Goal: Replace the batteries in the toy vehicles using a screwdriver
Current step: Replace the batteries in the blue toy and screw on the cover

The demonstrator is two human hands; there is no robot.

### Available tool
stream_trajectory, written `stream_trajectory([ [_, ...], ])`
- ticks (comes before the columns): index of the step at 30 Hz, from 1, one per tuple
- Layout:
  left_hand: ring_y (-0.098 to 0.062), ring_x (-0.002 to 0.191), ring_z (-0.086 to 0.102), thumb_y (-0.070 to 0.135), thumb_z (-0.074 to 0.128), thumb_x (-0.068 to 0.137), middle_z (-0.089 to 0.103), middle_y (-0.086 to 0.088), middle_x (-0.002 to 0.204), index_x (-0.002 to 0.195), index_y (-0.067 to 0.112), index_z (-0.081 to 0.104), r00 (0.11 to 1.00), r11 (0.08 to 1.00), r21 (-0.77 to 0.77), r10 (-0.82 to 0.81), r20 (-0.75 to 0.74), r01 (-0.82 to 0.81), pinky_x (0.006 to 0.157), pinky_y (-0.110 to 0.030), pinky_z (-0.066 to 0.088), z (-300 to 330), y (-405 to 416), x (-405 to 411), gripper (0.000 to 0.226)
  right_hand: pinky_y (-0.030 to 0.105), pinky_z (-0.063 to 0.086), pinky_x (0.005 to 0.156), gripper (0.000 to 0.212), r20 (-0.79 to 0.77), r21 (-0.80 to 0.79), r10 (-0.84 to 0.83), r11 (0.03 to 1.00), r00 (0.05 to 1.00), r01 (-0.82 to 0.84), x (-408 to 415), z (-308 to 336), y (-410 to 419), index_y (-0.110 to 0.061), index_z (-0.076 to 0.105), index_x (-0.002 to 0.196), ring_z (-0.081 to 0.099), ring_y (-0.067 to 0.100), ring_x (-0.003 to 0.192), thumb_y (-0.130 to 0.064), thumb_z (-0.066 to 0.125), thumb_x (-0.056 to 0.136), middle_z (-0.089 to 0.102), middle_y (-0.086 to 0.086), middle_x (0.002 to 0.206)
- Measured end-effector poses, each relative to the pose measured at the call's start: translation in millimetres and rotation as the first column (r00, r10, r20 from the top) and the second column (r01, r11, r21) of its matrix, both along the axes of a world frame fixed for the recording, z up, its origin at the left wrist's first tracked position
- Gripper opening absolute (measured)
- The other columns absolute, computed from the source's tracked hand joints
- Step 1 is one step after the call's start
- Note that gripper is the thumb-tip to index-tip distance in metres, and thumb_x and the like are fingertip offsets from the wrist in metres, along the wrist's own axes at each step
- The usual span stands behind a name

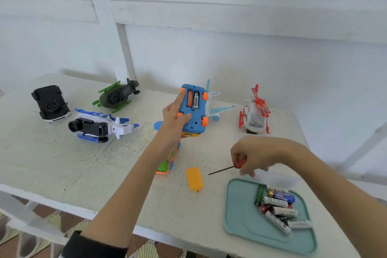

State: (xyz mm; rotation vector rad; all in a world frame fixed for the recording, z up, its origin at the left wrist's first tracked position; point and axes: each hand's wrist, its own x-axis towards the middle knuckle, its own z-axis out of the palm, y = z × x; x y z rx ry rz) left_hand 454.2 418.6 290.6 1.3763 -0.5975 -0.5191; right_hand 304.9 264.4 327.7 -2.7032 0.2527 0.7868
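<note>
- Head view, progress: the left hand [174,120] holds up a blue toy car [192,109] with its underside turned to the camera, the fingers curled around its side.
- The battery bay of this car is open, and two batteries in the bay [193,99] sit side by side, one orange and one silver.
- The orange cover [194,178] lies flat on the table [62,165], near the tip of the screwdriver [227,168], so I judge the unscrewing is done for this toy.
- I cannot tell if the two cells are the old ones or the new ones. Closing the cover and driving the screw remain to be done.
- The right hand [254,158] grips the red handle of the screwdriver with closed fingers, just above the far edge of the teal tray [236,211].
- Loose batteries [278,207] lie in a heap in the tray, with mixed labels.
- Other toys wait on the table: a black car [51,102] upside down, a green helicopter [117,96], a blue-white helicopter [100,126], a red-white helicopter [254,113] and a white airplane [215,104] behind the blue car. Their state I cannot judge.
- Materials: the toys are glossy hard plastic with rounded shapes; the screwdriver has a thin dark metal shaft; the table is painted white, rough and scratched; the tray looks matte and has rounded corners.
</note>
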Motion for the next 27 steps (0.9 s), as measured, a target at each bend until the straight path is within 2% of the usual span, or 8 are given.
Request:
stream_trajectory([
  [4,-0.003,0.101,0.061,-0.005,0.035,0.099,0.032,0.004,0.131,0.135,0.045,0.031,0.991,1.0,-0.015,0.013,0.13,-0.011,0.089,-0.029,0.056,9.0,-9.0,-12.2,0.062,0.019,0.041,0.049,0.005,0.226,0.189,-0.165,0.974,0.96,0.123,-16.1,31.8,-25.7,-0.015,0.064,0.09,0.05,0.012,0.049,-0.019,0.063,0.087,0.069,-0.002,0.066],
  [7,0.01,0.092,0.059,-0.011,0.034,0.097,0.03,0.006,0.124,0.142,0.037,0.027,0.976,1.0,0.0,-0.011,0.215,0.011,0.08,-0.016,0.054,10.2,-18.8,-17.2,0.066,0.018,0.04,0.049,0.005,0.438,0.284,-0.293,0.942,0.85,0.178,-28.0,51.4,-36.1,-0.017,0.068,0.089,0.046,0.006,0.044,-0.018,0.063,0.087,0.065,-0.002,0.061],
  [9,0.013,0.101,0.055,-0.012,0.033,0.097,0.027,0.002,0.132,0.143,0.037,0.026,0.968,0.999,0.013,-0.044,0.249,0.042,0.077,-0.009,0.051,8.7,-24.7,-19.5,0.068,0.016,0.039,0.048,0.007,0.559,0.314,-0.357,0.926,0.749,0.207,-31.6,54.3,-37.2,-0.015,0.069,0.089,0.045,0.0,0.043,-0.015,0.063,0.087,0.063,0.0,0.06],
  [11,0.006,0.125,0.042,-0.009,0.034,0.097,0.022,-0.001,0.142,0.146,0.037,0.024,0.953,0.996,0.044,-0.083,0.291,0.074,0.088,-0.007,0.047,8.0,-30.3,-22.6,0.069,0.02,0.043,0.056,0.009,0.645,0.266,-0.347,0.937,0.681,0.226,-31.7,49.5,-36.1,-0.013,0.071,0.089,0.05,0.003,0.05,-0.015,0.063,0.086,0.064,0.0,0.061],
  [14,0.021,0.115,0.038,-0.011,0.035,0.097,0.021,0.001,0.141,0.143,0.038,0.025,0.938,0.992,0.056,-0.126,0.324,0.114,0.084,-0.003,0.044,7.9,-38.2,-27.4,0.068,0.032,0.047,0.073,0.01,0.732,0.18,-0.327,0.939,0.597,0.293,-32.2,39.3,-40.1,-0.014,0.072,0.088,0.058,0.013,0.064,-0.018,0.063,0.086,0.063,-0.006,0.062],
  [17,0.017,0.115,0.039,-0.01,0.035,0.097,0.021,0.006,0.139,0.14,0.042,0.025,0.926,0.984,0.067,-0.175,0.334,0.162,0.082,-0.005,0.044,7.9,-44.2,-31.6,0.068,0.04,0.049,0.071,0.014,0.79,0.138,-0.328,0.918,0.518,0.371,-35.5,36.8,-50.6,-0.015,0.071,0.088,0.055,0.018,0.068,-0.024,0.06,0.088,0.058,-0.01,0.061],
  [22,0.014,0.12,0.038,-0.008,0.037,0.098,0.02,0.006,0.141,0.136,0.049,0.027,0.911,0.979,0.055,-0.202,0.36,0.196,0.089,-0.013,0.049,4.2,-50.0,-35.2,0.069,0.043,0.05,0.073,0.017,0.8,0.076,-0.315,0.898,0.511,0.433,-41.1,37.5,-59.7,-0.016,0.07,0.088,0.056,0.022,0.073,-0.026,0.057,0.089,0.061,-0.004,0.064],
  [27,-0.01,0.138,0.027,-0.009,0.036,0.098,0.018,0.007,0.142,0.133,0.051,0.029,0.883,0.967,0.096,-0.254,0.395,0.235,0.099,-0.017,0.047,2.3,-55.3,-37.9,0.07,0.043,0.051,0.073,0.017,0.798,0.089,-0.337,0.887,0.501,0.454,-46.2,37.3,-63.1,-0.016,0.07,0.085,0.057,0.024,0.073,-0.027,0.057,0.089,0.063,0.003,0.066],
])
